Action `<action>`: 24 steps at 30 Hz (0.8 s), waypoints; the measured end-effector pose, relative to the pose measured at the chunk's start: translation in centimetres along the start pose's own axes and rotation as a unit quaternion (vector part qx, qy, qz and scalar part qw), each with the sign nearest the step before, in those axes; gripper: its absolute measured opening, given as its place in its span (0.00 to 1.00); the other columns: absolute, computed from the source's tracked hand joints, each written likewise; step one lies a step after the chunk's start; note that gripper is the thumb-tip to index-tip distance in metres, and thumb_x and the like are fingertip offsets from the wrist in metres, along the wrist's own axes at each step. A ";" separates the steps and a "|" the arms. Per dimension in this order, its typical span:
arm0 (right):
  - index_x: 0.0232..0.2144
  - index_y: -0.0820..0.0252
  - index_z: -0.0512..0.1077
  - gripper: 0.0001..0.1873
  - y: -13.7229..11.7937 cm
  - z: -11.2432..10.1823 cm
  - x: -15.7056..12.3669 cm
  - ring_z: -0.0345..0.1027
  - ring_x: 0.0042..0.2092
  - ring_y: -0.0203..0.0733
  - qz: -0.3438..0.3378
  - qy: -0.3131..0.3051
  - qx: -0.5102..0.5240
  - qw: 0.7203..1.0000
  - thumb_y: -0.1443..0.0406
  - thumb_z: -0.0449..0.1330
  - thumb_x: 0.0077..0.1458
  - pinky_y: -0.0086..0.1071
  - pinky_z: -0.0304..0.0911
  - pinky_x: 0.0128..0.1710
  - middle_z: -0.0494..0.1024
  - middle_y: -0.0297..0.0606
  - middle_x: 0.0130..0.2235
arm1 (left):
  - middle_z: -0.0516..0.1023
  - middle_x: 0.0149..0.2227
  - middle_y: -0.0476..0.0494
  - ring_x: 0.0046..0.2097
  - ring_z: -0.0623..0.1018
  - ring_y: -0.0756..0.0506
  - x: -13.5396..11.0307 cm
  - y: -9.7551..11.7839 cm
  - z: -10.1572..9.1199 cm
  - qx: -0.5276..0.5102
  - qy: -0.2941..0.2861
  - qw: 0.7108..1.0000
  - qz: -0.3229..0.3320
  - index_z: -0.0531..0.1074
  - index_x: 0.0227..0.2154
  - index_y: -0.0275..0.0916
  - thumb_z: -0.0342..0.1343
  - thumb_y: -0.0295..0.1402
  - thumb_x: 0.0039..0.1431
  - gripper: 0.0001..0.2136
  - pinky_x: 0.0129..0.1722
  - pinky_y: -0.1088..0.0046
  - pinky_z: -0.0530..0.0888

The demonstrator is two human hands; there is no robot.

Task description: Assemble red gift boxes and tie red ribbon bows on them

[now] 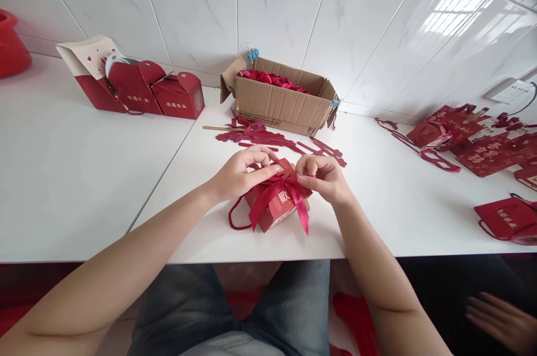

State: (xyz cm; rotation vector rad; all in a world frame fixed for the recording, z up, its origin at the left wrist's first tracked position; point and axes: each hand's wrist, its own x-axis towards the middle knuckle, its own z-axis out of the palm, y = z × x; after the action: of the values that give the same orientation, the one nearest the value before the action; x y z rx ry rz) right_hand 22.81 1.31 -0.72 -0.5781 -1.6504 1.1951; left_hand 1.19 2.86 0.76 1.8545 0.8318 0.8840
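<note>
A small red gift box (274, 219) with gold lettering sits in front of me near the table's front edge. A shiny red ribbon (263, 205) is tied in a bow across it, its two tails hanging down the near side. My left hand (247, 173) is at the bow's left, thumb and fingers closed on the ribbon against the box top. On the other side, my right hand (322, 176) pinches the ribbon's right part between thumb and index finger. A dark red cord handle (233, 221) loops out from the box's left side.
Behind the box lie several flat red strips (260, 135). A cardboard carton (281, 101) with red ribbons inside stands by the wall. Red boxes (176, 96) stand left; red gift bags (482, 146) and another box (505, 219) are right. Another person's hand (501, 319) shows lower right.
</note>
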 end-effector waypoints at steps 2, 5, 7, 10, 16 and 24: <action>0.17 0.59 0.60 0.20 0.2 0.0 0.0 0.60 0.23 0.29 0.017 0.005 0.006 1.000 0.65 0.67 0.49 0.27 0.58 0.22 0.70 0.31 0.25 | 0.73 0.43 0.40 0.48 0.73 0.41 0.0 -0.1 -0.1 0.002 0.000 1.000 0.006 0.65 0.18 0.37 0.56 0.40 0.56 0.16 0.55 0.59 0.65; 0.25 0.57 0.64 0.14 0.1 0.1 -0.1 0.59 0.21 0.29 0.074 0.030 0.009 0.997 0.63 0.67 0.50 0.25 0.55 0.18 0.68 0.27 0.22 | 0.73 0.44 0.40 0.47 0.73 0.42 -0.1 -0.2 -0.1 0.001 0.000 1.000 0.006 0.64 0.18 0.37 0.56 0.40 0.56 0.16 0.53 0.59 0.66; 0.33 0.55 0.66 0.13 -0.1 0.3 -0.2 0.57 0.19 0.29 0.093 0.039 0.001 0.995 0.62 0.67 0.51 0.23 0.54 0.17 0.67 0.24 0.21 | 0.72 0.43 0.40 0.46 0.74 0.42 0.0 -0.2 -0.1 0.003 0.001 1.000 0.004 0.65 0.18 0.37 0.56 0.40 0.56 0.16 0.52 0.60 0.67; 0.39 0.56 0.71 0.10 -0.6 0.5 -0.4 0.59 0.20 0.29 0.068 0.033 -0.062 0.995 0.60 0.64 0.55 0.25 0.55 0.17 0.71 0.28 0.24 | 0.73 0.41 0.41 0.47 0.74 0.42 0.0 -0.2 -0.2 0.006 -0.001 1.000 0.008 0.65 0.18 0.37 0.55 0.40 0.57 0.16 0.52 0.61 0.67; 0.37 0.57 0.80 0.09 -0.8 0.6 -0.6 0.60 0.23 0.30 -0.053 -0.008 -0.260 0.964 0.64 0.60 0.58 0.27 0.56 0.21 0.70 0.32 0.23 | 0.73 0.43 0.41 0.45 0.74 0.43 0.1 0.2 -0.2 0.011 0.000 1.000 0.004 0.67 0.18 0.37 0.54 0.42 0.57 0.18 0.50 0.62 0.69; 0.31 0.57 0.80 0.10 -1.2 1.1 -0.5 0.56 0.22 0.30 -0.100 -0.031 -0.290 0.951 0.65 0.58 0.59 0.29 0.53 0.21 0.69 0.32 0.21 | 0.73 0.43 0.43 0.47 0.74 0.42 0.1 -0.3 -0.3 0.054 0.001 0.998 0.016 0.66 0.18 0.37 0.55 0.43 0.57 0.18 0.50 0.63 0.70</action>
State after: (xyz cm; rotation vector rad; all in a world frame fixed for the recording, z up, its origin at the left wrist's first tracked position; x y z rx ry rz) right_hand 22.18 -0.08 0.09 -0.7137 -2.0704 0.5730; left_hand 0.89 3.16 0.61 1.9671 0.8677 0.8758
